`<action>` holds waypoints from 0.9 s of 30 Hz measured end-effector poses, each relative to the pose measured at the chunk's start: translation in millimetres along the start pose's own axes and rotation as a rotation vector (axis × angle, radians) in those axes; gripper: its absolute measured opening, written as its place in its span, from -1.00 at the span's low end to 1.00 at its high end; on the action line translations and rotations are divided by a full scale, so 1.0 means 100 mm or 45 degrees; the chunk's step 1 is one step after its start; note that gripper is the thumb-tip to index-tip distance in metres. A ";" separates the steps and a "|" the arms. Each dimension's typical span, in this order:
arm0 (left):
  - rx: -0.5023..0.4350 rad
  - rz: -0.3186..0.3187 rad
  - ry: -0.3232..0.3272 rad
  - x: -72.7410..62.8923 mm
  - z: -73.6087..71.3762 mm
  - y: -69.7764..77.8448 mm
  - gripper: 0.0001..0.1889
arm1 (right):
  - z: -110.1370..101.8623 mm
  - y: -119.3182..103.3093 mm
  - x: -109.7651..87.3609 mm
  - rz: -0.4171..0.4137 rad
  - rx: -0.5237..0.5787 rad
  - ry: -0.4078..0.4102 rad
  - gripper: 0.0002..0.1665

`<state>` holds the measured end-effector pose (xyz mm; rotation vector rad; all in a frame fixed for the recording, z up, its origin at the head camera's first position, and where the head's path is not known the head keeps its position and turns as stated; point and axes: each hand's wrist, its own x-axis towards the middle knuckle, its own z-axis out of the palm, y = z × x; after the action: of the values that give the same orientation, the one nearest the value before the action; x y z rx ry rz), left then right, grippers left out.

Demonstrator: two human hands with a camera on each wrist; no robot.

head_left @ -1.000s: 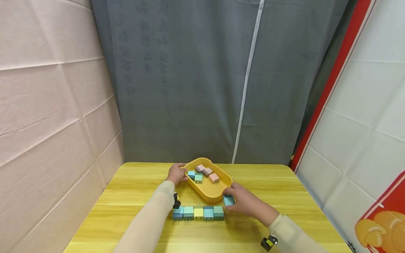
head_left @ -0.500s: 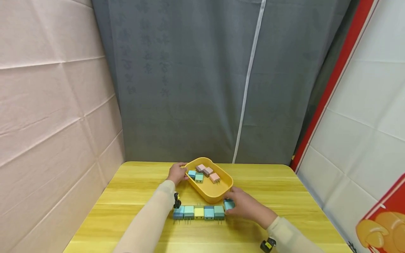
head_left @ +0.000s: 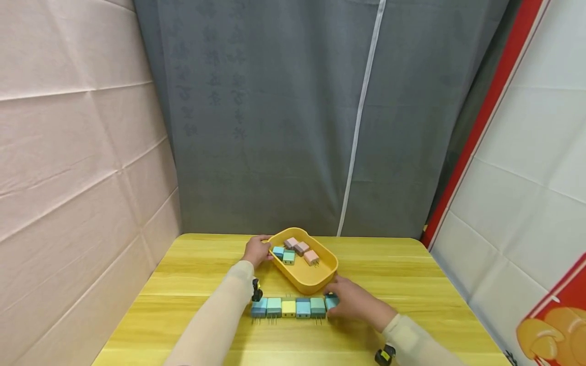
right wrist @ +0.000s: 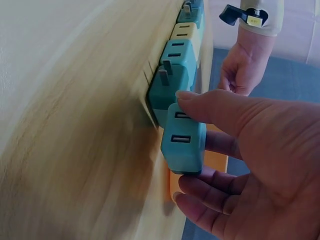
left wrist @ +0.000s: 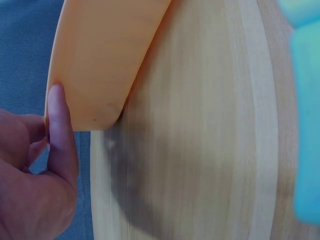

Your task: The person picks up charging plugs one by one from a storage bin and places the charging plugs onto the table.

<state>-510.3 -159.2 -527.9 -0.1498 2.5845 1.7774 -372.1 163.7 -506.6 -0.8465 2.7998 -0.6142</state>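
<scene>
Charger (right wrist: 183,144) half hidden by hand (right wrist: 260,165)

The table (head_left: 192,284) is yellowish wood with a visible straight grain and a smooth, faintly shiny finish. The tray (head_left: 305,282) looks like smooth matt orange-yellow plastic. The teal charger (right wrist: 183,145) and the row of chargers (head_left: 288,307) are smooth matt plastic with dull metal prongs. The backdrop (head_left: 293,112) at the top of the frame is grey matt cloth.

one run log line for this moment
right hand: holds blue charger at row end | left hand: grips yellow tray
</scene>
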 end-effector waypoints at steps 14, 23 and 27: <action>-0.006 0.014 0.006 -0.03 0.00 0.00 -0.54 | 0.08 0.03 0.02 0.012 -0.006 0.003 -0.44; -0.012 -0.005 0.004 0.00 0.00 0.00 -0.55 | 0.13 0.05 0.02 0.038 -0.001 0.014 -0.46; -0.019 0.000 -0.007 -0.01 0.00 0.00 -0.55 | 0.15 0.05 0.02 0.061 0.018 0.008 -0.48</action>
<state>-508.9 -159.1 -527.4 -0.1445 2.5676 1.7951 -372.5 161.4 -522.1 -0.7740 2.8089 -0.6294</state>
